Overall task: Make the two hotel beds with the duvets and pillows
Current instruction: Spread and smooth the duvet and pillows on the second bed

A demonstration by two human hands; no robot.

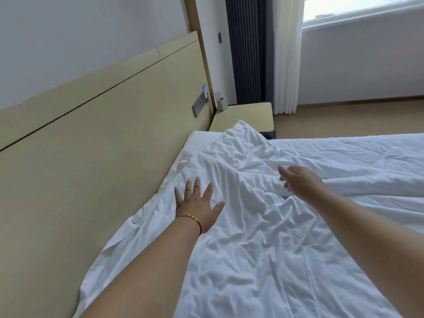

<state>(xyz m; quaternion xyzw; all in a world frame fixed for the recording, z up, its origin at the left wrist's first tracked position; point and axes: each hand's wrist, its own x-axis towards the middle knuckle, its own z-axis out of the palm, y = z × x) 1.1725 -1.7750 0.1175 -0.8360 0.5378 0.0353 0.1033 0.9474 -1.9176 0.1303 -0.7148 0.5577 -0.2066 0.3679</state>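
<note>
A wrinkled white duvet covers the bed, its top edge bunched along the headboard. My left hand, wearing a gold and red bracelet, lies flat with fingers spread on the duvet near the headboard side. My right hand reaches out over a raised fold further right, fingers relaxed and holding nothing. A strip of the white bed sheet shows at the far corner of the mattress. No pillows are in view.
A beige headboard panel runs along the left with a switch plate. A bedside table stands beyond the bed's corner. Dark curtain, white sheer curtain and window lie behind; brown floor at right.
</note>
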